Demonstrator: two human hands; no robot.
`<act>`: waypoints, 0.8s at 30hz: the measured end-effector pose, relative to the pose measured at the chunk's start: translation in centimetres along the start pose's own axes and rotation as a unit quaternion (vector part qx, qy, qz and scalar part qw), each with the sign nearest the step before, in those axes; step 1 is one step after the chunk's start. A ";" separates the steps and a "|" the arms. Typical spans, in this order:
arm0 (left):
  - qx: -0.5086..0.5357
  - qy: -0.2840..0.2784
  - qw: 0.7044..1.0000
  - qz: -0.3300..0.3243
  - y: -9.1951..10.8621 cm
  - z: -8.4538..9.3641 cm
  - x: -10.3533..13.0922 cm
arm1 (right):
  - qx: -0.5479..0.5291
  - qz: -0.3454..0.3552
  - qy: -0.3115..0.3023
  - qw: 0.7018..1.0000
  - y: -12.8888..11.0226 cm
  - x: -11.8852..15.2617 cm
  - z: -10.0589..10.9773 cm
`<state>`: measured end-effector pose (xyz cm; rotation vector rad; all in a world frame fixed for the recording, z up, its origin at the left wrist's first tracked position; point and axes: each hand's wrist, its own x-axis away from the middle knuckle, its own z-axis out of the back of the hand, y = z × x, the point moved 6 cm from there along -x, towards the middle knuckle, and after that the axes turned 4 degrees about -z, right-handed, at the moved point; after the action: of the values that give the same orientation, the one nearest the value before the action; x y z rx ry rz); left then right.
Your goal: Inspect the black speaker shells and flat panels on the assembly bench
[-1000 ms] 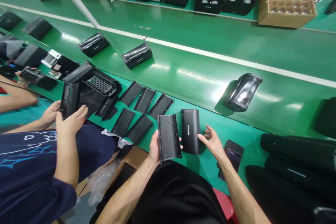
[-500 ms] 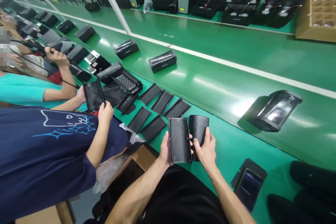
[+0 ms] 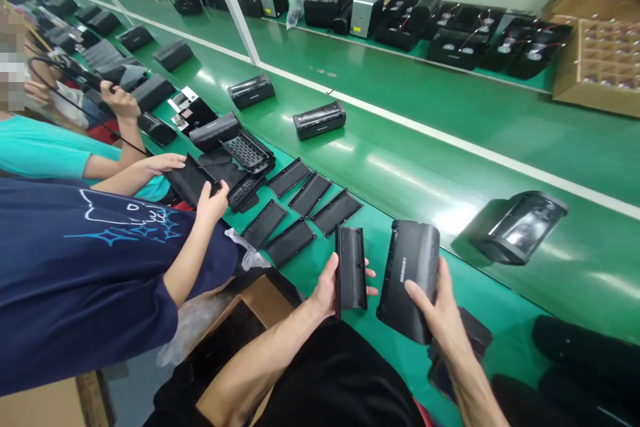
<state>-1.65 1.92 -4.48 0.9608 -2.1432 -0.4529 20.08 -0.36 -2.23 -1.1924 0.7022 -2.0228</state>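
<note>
My left hand [image 3: 327, 285] is closed around a black plastic panel [image 3: 353, 270], held upright and turned partly edge-on, its fingertips showing past the right edge. In my right hand [image 3: 440, 303] is a black curved speaker housing [image 3: 411, 273] with white lettering on its face; the thumb presses on the front and the fingers go round the right side. A small gap separates the two parts. Several flat black panels [image 3: 291, 242] lie on the green bench just beyond my left hand. Partly covered by my right forearm is a phone [image 3: 443, 373] on dark flat pieces.
A green conveyor [image 3: 400, 147] carries black housings, one [image 3: 523, 227] at the right. On my left a co-worker in a navy shirt [image 3: 125, 240] handles a black part [image 3: 193, 180]. An open cardboard box [image 3: 267, 303] stands below the bench edge. Dark cylindrical shapes [image 3: 585, 347] lie lower right.
The housing in my right hand has moved right, away from the panel, and now shows its lettered face. The left panel has turned more edge-on. The co-worker's part has tilted lower.
</note>
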 end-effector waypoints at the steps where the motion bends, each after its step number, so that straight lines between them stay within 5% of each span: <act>1: 0.022 0.009 1.000 0.008 -0.8 0.0 -0.4 | 0.015 0.007 -0.009 1.000 -0.8 0.9 1.1; 5: 0.108 -0.005 0.994 0.031 -3.4 -2.0 -1.8 | 0.053 0.028 -0.044 0.997 -4.0 4.2 2.5; 11: 0.114 -0.024 0.993 -0.027 -3.1 -5.1 -1.9 | 0.102 0.046 0.000 0.994 -6.3 6.2 1.8; 18: 0.078 -0.022 0.992 -0.100 -2.7 -5.3 -2.4 | 0.118 0.039 -0.007 0.992 -5.3 5.3 1.3; 24: 0.082 -0.019 0.993 -0.085 -3.3 -5.0 -2.5 | 0.097 0.042 -0.013 0.994 -4.6 4.7 1.3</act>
<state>4.89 1.54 -4.22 1.2435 -2.1682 -0.3833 18.34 -1.28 4.21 -1.0555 0.5216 -1.9531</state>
